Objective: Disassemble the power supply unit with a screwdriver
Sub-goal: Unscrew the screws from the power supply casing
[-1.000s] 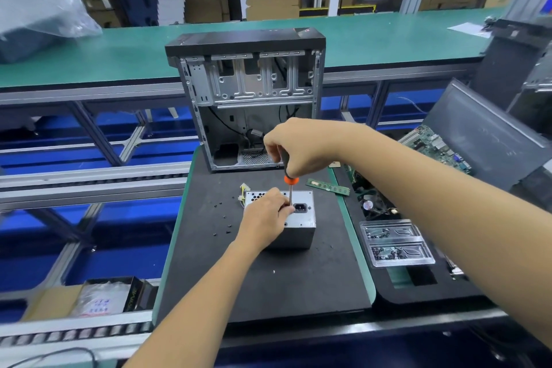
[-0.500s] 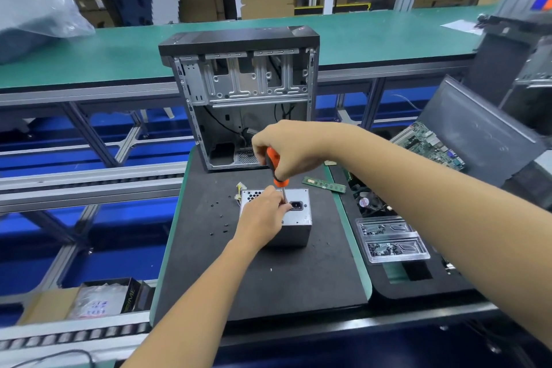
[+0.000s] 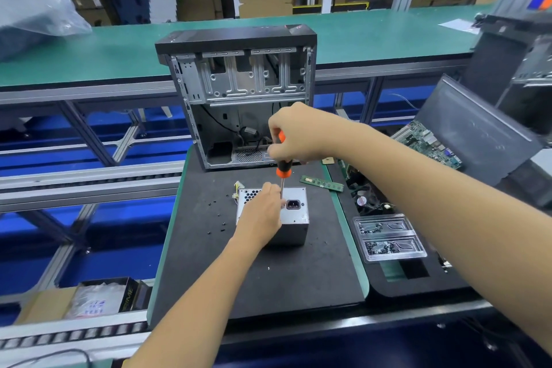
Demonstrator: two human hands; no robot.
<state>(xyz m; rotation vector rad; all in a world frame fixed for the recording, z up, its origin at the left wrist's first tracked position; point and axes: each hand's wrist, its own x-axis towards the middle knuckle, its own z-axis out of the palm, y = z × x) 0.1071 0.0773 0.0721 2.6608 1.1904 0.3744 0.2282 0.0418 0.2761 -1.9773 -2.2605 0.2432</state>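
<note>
Power supply point(image 3: 294, 218) is stood near the middle of the dark surface point(image 3: 298, 278), socket face up, just in front of the open computer case point(image 3: 239, 92). The screwdriver point(image 3: 282, 170) is held almost upright in the closed grip of the right hand point(image 3: 294, 134), directly above the box, its shaft running down to the top face beside the socket. The box is steadied by the left hand point(image 3: 263, 212), whose fingers are curled at the tip. The next turn likely depends on that upright axis being kept.
</note>
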